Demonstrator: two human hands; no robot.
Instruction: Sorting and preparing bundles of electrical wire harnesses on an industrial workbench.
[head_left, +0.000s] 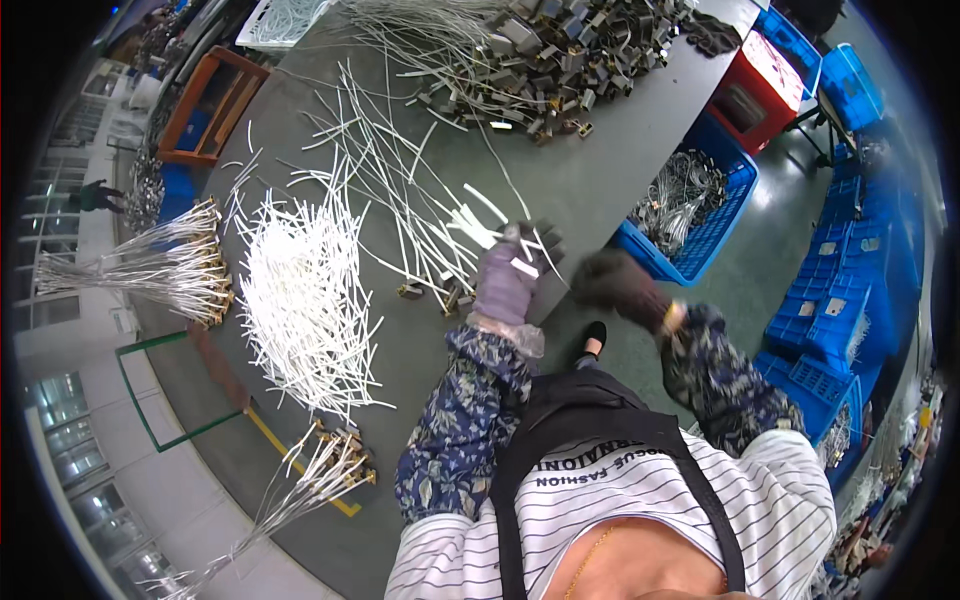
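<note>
My left hand (pixel 508 278), in a greyish-purple glove, is closed around several short white tubes (pixel 474 226) that stick out past its fingers. A short white piece (pixel 524 267) lies across the glove. One thin grey wire (pixel 508 172) runs from the far heap over these fingers, its near end close to my right hand (pixel 618 286). That hand wears a dark brown glove and is blurred, with its fingers curled; what they hold, if anything, is hidden. Left of my left hand lie loose white-sleeved wires (pixel 405 215) and several small metal-ended parts (pixel 455 298).
A pile of white tubes (pixel 305 300) covers the table's left side, with wire bundles (pixel 190 265) beyond it. A heap of metal-cased parts (pixel 565 65) lies at the far side. A blue crate of wires (pixel 735 190) and a red box (pixel 752 90) stand right of the table.
</note>
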